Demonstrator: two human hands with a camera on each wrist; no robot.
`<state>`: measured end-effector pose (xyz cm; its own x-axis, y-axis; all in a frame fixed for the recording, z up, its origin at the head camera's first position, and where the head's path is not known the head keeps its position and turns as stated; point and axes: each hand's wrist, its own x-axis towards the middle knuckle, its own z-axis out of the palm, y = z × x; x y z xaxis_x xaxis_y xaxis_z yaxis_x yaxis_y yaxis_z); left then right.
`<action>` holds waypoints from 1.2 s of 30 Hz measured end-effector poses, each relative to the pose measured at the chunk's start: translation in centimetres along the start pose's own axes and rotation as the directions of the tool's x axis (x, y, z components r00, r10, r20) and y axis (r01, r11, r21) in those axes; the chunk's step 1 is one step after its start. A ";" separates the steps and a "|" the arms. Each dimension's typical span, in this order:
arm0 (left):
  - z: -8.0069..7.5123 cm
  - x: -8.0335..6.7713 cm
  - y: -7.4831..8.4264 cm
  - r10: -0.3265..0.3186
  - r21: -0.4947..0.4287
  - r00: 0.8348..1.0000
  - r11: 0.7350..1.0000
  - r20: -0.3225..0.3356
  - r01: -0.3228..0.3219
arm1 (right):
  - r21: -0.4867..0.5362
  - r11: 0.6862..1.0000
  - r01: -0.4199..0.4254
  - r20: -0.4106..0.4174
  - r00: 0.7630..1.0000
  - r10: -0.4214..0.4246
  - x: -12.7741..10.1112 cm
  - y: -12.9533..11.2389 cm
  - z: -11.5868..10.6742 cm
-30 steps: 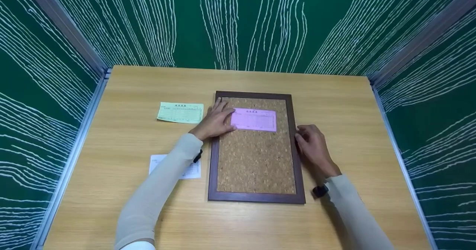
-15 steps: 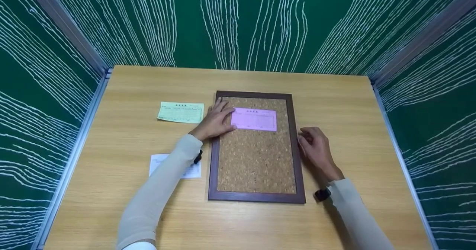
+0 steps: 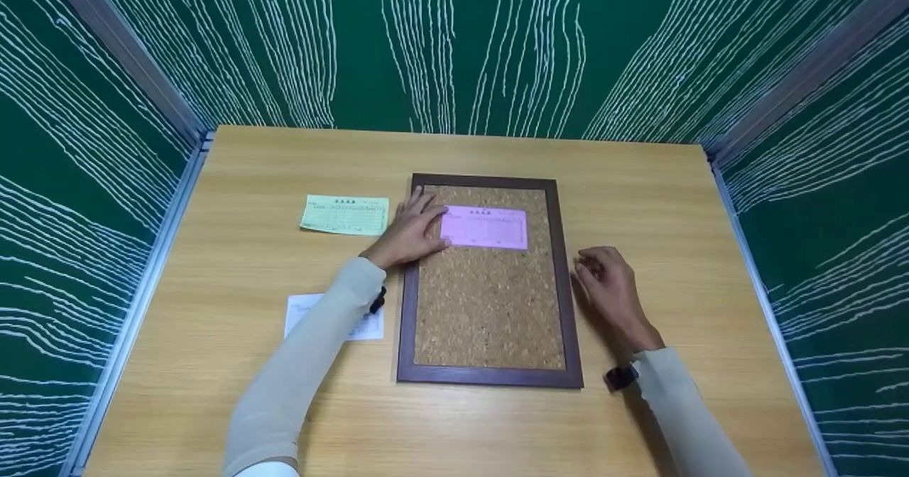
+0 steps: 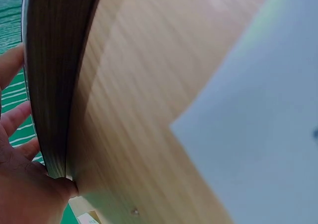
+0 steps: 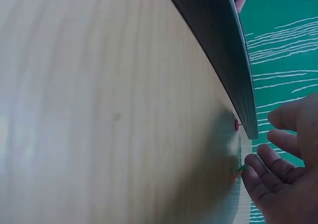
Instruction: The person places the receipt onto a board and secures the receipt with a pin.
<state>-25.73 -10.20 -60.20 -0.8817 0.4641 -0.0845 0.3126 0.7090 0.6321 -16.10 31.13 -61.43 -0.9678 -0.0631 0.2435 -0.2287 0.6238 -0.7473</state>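
Observation:
A framed cork board (image 3: pixel 490 306) lies on the table with a pink printed slip (image 3: pixel 485 228) on its upper part. My left hand (image 3: pixel 408 234) rests on the board's left side, fingers spread, with the thumb and a finger touching the slip's left edge. My right hand (image 3: pixel 609 282) is by the table surface just right of the frame, its fingers loosely curled. In the right wrist view a red push pin (image 5: pixel 237 125) shows near the frame's edge. Small green and orange pins (image 5: pixel 242 168) appear at the fingertips; whether they touch is unclear.
Left of the board lie a green printed slip (image 3: pixel 345 214) and a pale slip (image 3: pixel 366 324), the latter partly hidden under my left forearm. The wooden table (image 3: pixel 213 363) is bounded by green walls (image 3: pixel 483 51) with white lines.
My right hand has drawn slightly back, right and toward me, away from the frame's edge. The left hand, board and slips keep their places.

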 end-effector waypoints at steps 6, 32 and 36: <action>0.1 0.0 0.0 -0.009 0.001 1.000 1.000 0.006 0.009 | 0.010 1.000 0.013 -0.015 1.000 -0.013 -0.3 0.3 -0.3; -0.1 -0.2 -0.1 0.017 0.013 1.000 1.000 0.019 -0.017 | 0.029 0.995 -0.092 0.004 0.996 0.092 -0.9 0.7 -1.3; -0.1 -0.2 -0.2 0.014 0.016 1.000 1.000 0.020 -0.014 | 0.043 0.995 -0.091 0.022 0.996 0.090 -0.9 0.9 -1.3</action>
<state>-25.68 -10.49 -60.23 -0.8702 0.4842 -0.0908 0.3308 0.7109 0.6206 -15.29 32.82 -61.53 -0.9865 -0.0234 0.1619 -0.1441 0.5933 -0.7920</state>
